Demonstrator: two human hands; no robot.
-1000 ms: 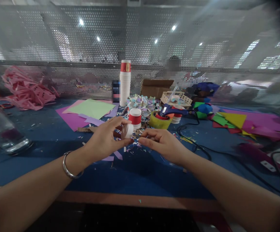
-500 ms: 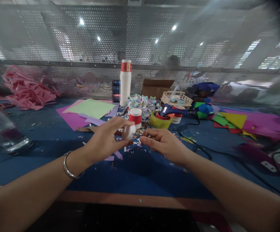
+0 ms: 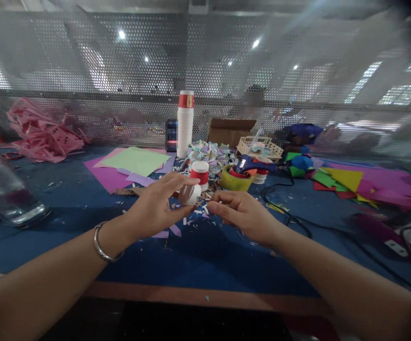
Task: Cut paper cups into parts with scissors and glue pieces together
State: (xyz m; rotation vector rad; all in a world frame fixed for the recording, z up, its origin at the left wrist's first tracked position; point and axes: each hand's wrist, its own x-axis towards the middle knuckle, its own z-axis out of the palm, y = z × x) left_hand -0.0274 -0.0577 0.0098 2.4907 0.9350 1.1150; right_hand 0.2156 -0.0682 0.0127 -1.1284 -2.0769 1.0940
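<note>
My left hand (image 3: 156,206) holds a small white paper cup (image 3: 190,194) by thumb and fingers, tipped on its side above the blue table (image 3: 198,255). A metal bangle (image 3: 102,244) sits on that wrist. My right hand (image 3: 243,213) is just right of the cup, fingers pinched together; whether a small scrap is between them I cannot tell. Paper scraps (image 3: 191,220) lie under both hands. Behind the cup stands a red and white cup (image 3: 200,173).
A tall cup stack (image 3: 184,124), coloured paper sheets (image 3: 134,163), a yellow tape roll (image 3: 234,180), a blue glue gun (image 3: 253,165) with black cable (image 3: 290,218), a cardboard box (image 3: 230,131) and pink paper pile (image 3: 42,135) lie around. A clear bottle (image 3: 3,189) lies at left. Perforated screen behind.
The cup in my left hand has turned slightly, its open end no longer facing me. Both hands stay almost in place.
</note>
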